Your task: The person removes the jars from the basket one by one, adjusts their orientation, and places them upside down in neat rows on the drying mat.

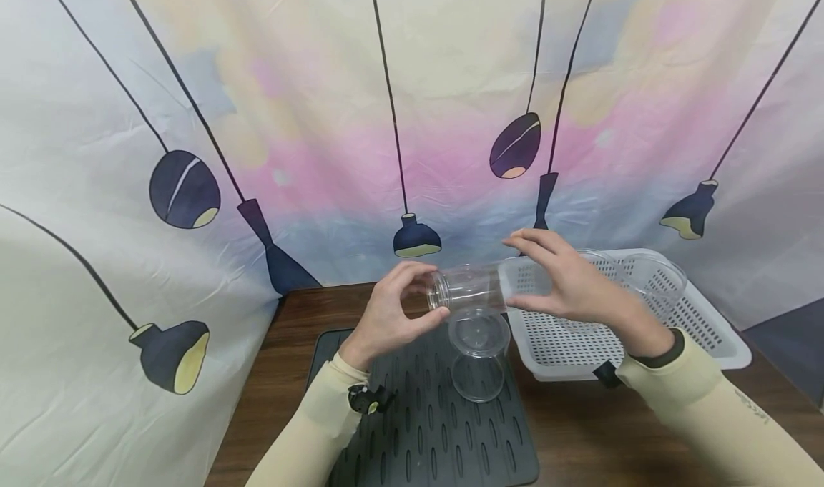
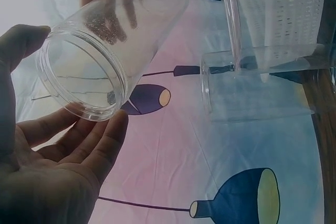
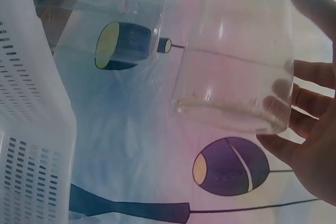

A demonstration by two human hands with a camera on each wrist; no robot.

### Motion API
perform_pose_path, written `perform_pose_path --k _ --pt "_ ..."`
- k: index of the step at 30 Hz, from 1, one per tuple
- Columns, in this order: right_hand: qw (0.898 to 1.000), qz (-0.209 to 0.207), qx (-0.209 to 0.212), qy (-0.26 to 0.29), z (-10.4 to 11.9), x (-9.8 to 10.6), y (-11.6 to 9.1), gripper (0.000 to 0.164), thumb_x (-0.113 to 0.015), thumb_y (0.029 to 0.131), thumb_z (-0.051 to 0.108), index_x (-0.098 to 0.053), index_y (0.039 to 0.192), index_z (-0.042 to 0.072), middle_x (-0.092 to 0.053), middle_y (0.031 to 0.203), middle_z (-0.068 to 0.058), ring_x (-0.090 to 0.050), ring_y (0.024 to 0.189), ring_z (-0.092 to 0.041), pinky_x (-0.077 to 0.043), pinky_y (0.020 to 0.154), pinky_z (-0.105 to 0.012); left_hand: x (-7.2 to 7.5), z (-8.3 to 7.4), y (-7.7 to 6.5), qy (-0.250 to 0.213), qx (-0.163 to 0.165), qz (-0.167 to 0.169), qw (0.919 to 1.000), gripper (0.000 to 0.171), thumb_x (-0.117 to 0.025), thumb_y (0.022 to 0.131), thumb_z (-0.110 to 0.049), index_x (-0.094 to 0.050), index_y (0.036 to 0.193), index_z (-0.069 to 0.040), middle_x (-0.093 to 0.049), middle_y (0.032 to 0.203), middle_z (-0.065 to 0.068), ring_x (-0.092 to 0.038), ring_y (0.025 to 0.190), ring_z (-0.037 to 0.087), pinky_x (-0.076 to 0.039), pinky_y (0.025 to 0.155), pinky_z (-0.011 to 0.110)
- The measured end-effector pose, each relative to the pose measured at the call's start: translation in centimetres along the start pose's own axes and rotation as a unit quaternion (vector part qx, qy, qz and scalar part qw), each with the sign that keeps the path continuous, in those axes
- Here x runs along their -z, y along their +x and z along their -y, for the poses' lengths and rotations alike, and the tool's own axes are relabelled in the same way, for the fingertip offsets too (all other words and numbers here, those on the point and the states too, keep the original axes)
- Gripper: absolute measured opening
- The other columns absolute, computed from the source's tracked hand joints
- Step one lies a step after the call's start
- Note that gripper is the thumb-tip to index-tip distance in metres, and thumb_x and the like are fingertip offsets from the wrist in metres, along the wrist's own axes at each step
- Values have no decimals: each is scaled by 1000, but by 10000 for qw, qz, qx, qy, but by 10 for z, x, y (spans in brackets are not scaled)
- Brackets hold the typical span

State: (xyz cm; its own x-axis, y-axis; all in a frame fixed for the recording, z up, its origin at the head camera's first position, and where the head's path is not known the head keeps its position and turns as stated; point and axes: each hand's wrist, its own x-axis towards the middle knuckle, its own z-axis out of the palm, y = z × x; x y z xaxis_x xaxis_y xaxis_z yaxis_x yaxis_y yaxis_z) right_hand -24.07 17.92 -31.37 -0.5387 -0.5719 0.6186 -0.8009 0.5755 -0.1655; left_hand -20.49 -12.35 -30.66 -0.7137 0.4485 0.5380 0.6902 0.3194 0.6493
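Note:
A clear plastic jar lies sideways in the air between both hands, lidless, with its threaded mouth toward the left. My left hand grips that mouth end, thumb and fingertips on the rim. At the base end my right hand holds the jar between thumb and fingers; the fingers lie along its side in the right wrist view. Below the held jar, another clear jar stands on the dark grey ribbed mat.
A white perforated basket sits on the right of the brown wooden table, with clear containers in it. Behind the table hangs a cloth printed with lamps.

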Motion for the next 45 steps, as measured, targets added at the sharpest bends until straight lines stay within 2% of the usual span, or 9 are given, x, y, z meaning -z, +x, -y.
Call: perform_pose_path --k 10,16,17,21,24,28,35,42,45 --pt "9974 -162 -491 503 -12 3 -5 78 -87 72 26 -51 140 11 -49 139 -11 -49 125 -27 -42 100 -54 1 0 -1 -20 -98 -14 9999 52 -77 81 -4 -56 127 5 -56 121 19 -59 107 34 -54 92 40" --pt "9924 -279 -892 801 -22 4 -13 76 -85 75 22 -51 142 18 -49 142 -8 -45 131 -29 -39 102 -59 1 1 -1 -17 -192 -24 9998 51 -76 81 -4 -56 127 6 -56 120 19 -59 105 35 -54 90 40" --pt "9915 -283 -952 845 -24 4 -14 75 -85 76 21 -51 142 18 -49 143 -8 -45 132 -29 -38 102 -58 1 7 -1 -17 -215 -27 9998 51 -77 82 -6 -56 128 3 -56 120 17 -59 105 32 -54 90 38" --pt "9866 -332 -1067 1190 -30 3 -18 71 -81 79 12 -49 143 15 -50 142 -9 -47 129 -21 -39 109 -33 -2 28 -2 42 -264 -83 9996 53 -78 82 -11 -56 130 -4 -56 121 10 -59 106 23 -55 90 35" --pt "9803 -387 -1105 1588 -35 1 -21 70 -77 81 4 -47 143 13 -51 140 -8 -48 125 -8 -34 106 -12 -4 39 -2 67 -279 -121 9995 55 -79 81 -9 -56 131 -4 -56 120 11 -59 105 24 -55 90 37" --pt "9715 -412 -1191 2007 -38 0 -24 68 -74 83 -1 -45 144 7 -50 139 -12 -47 125 0 -36 107 -14 -4 40 -1 2 -295 -141 9995 57 -79 79 -6 -55 130 -1 -56 119 15 -59 105 28 -55 90 42" --pt "9517 -271 -1376 2731 -43 -5 -28 65 -66 88 -4 -37 147 1 -47 140 -19 -46 128 -2 -35 107 -13 -2 42 -3 -36 -428 -155 9990 55 -79 81 -14 -56 131 -9 -57 119 6 -59 105 19 -55 90 38" --pt "9309 -269 -1458 3339 -45 -9 -34 60 -57 93 -5 -35 148 0 -50 139 2 -48 127 -2 -41 101 -13 0 42 -3 -73 -444 -189 9988 54 -78 82 -18 -57 131 -13 -57 119 3 -59 104 17 -55 90 35" --pt "9224 -276 -1477 3559 -45 -12 -36 58 -54 94 -6 -33 148 -2 -50 140 6 -47 128 -1 -40 101 -13 1 41 -3 -119 -390 -210 9989 54 -79 81 -16 -57 130 -13 -57 119 3 -59 105 18 -55 90 38"
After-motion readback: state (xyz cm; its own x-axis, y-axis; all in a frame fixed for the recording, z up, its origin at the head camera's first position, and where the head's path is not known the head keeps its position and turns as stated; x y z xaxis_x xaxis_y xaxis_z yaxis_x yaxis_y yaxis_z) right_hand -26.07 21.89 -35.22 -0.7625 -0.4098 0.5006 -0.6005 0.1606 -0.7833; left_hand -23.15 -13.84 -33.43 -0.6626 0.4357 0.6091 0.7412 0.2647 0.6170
